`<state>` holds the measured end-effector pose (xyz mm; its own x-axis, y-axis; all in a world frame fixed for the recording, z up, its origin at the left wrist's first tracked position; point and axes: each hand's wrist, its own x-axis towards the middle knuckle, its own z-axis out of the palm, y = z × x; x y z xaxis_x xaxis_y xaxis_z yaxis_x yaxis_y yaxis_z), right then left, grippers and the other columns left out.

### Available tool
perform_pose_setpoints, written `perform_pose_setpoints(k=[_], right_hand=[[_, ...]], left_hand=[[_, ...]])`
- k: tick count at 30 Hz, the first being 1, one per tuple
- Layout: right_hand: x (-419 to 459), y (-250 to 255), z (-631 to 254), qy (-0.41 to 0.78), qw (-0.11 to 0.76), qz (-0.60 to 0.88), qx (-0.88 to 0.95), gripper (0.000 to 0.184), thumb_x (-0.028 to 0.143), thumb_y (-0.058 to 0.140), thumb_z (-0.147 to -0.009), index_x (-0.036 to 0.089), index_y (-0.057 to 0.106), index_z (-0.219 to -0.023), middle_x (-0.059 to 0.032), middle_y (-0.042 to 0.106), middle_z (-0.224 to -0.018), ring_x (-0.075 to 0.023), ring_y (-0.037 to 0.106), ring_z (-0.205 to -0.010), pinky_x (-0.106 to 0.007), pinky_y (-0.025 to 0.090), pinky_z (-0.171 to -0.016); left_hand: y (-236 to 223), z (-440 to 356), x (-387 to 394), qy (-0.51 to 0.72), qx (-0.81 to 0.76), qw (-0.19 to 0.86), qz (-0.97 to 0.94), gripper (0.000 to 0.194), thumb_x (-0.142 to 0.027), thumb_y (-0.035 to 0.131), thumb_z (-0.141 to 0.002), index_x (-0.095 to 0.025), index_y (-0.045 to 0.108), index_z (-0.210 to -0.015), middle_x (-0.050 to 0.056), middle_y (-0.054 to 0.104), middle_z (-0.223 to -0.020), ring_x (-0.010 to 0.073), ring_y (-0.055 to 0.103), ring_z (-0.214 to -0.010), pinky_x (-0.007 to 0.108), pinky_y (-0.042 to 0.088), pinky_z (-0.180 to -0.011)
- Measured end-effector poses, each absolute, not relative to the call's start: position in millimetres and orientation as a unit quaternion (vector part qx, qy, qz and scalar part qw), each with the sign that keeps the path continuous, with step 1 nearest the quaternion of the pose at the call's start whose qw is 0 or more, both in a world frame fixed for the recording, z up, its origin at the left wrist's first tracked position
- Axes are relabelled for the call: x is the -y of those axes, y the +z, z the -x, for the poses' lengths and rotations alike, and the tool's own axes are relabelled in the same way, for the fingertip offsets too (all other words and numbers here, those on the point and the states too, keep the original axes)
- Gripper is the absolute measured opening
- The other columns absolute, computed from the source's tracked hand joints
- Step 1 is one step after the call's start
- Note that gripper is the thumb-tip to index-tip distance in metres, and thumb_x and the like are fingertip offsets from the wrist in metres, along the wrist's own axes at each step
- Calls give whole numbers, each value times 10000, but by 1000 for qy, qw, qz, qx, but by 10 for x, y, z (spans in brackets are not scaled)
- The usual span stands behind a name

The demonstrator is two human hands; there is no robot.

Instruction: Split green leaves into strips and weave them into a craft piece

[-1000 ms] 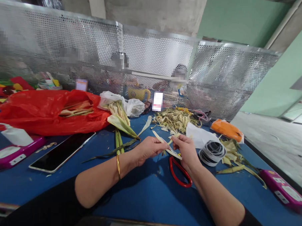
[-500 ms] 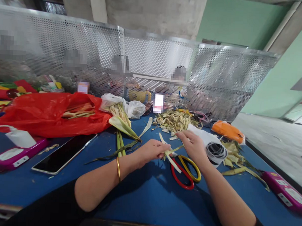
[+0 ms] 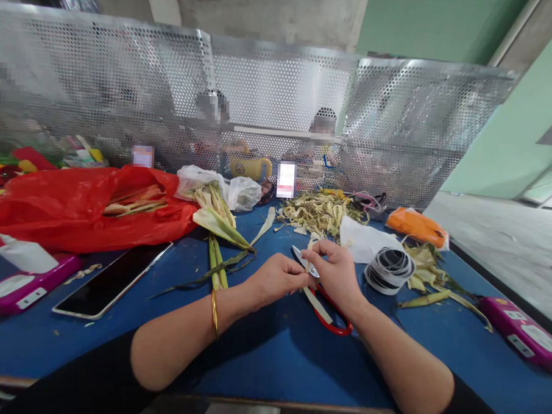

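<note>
My left hand (image 3: 275, 279) is closed, pinching a pale corn husk strip (image 3: 318, 305) whose lower end hangs toward me. Close against it, my right hand (image 3: 335, 272) is closed with thumb and finger on the same bundle of husk, and the fingertips of both hands nearly meet. Under the hands lies a pair of scissors (image 3: 337, 327); a red handle loop and the metal blades show, the rest is covered by my right hand. Beyond the hands is a heap of curled husk shreds (image 3: 324, 214). A roll of black-and-white band (image 3: 389, 272) stands right of my right hand.
Husk leaves (image 3: 223, 226) and green stalks (image 3: 216, 268) lie left of centre. Further left are a red plastic bag (image 3: 79, 204), a phone (image 3: 112, 282) and a purple power strip (image 3: 30, 288). Another purple power strip (image 3: 520, 332) is far right. A perforated metal screen (image 3: 281, 85) bounds the back.
My right hand has moved in toward the left and down, closing beside my left hand. It now covers the yellow scissor handle, while the blades have come into view.
</note>
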<state>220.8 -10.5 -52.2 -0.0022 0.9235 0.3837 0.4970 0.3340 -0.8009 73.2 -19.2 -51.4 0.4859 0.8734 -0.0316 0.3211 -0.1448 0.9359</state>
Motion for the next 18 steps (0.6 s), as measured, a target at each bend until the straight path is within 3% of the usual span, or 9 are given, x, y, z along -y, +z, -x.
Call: perform_pose_setpoints(k=[5, 9, 11, 14, 18], right_hand=[[46, -522, -2271, 206, 469, 507, 694, 256, 348, 569, -796, 199, 546, -590, 5, 556, -636, -144, 498, -642, -269, 366, -625], [-57, -461, -2408, 202, 535, 541, 616, 279, 454, 572, -794, 187, 648, -819, -40, 631, -790, -178, 535, -739, -297, 410, -684], [-71, -443, -2427, 309, 534, 560, 553, 357, 536, 610, -741, 180, 624, -764, -8, 571, -660, -145, 484, -597, -280, 390, -583], [-31, -458, -2372, 514, 467, 514, 503, 397, 555, 702, -646, 175, 584, -651, 41, 478, -523, -90, 388, -453, -247, 308, -470], [16, -533, -2268, 565, 466, 476, 487, 362, 484, 766, -574, 163, 607, -630, 48, 479, -471, -79, 384, -426, -237, 294, -454]], left_hand=[[-509, -718, 172, 315, -422, 515, -676, 437, -482, 604, -741, -158, 505, -465, -41, 407, -445, 70, 305, -453, 238, 209, -470], [-517, -688, 86, 381, -438, 576, -576, 462, -583, 570, -756, -138, 670, -685, -36, 459, -501, 68, 336, -454, 213, 238, -459], [-529, -678, 52, 384, -440, 599, -547, 526, -627, 523, -772, -129, 691, -757, -26, 483, -521, 68, 358, -447, 208, 244, -446], [-556, -684, 45, 371, -442, 602, -552, 472, -595, 573, -751, -134, 654, -692, -17, 517, -530, 69, 406, -447, 203, 263, -439], [-556, -716, 101, 342, -431, 601, -580, 334, -455, 691, -688, -140, 610, -607, -13, 544, -517, 76, 444, -456, 203, 323, -462]])
